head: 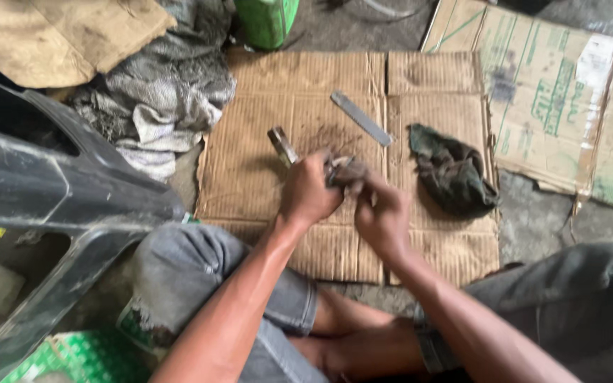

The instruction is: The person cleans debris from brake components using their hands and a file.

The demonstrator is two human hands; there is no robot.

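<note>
My left hand (pixel 308 191) is closed around a short metal tool or part (pixel 282 146) whose grey end sticks out up and to the left. My right hand (pixel 383 216) presses a small dirty rag (pixel 348 170) against that part, right beside the left hand. Both hands hover over a flattened brown cardboard sheet (pixel 250 142) on the ground. How much of the metal part lies inside the fists is hidden.
A flat metal strip (pixel 362 118) and a dark green rag (pixel 454 177) lie on the cardboard to the right. Grey cloth pile (pixel 164 99) at upper left, a black plastic panel (pixel 44 191) at left, a green container (pixel 265 21) at top, printed cardboard (pixel 562 92) at right.
</note>
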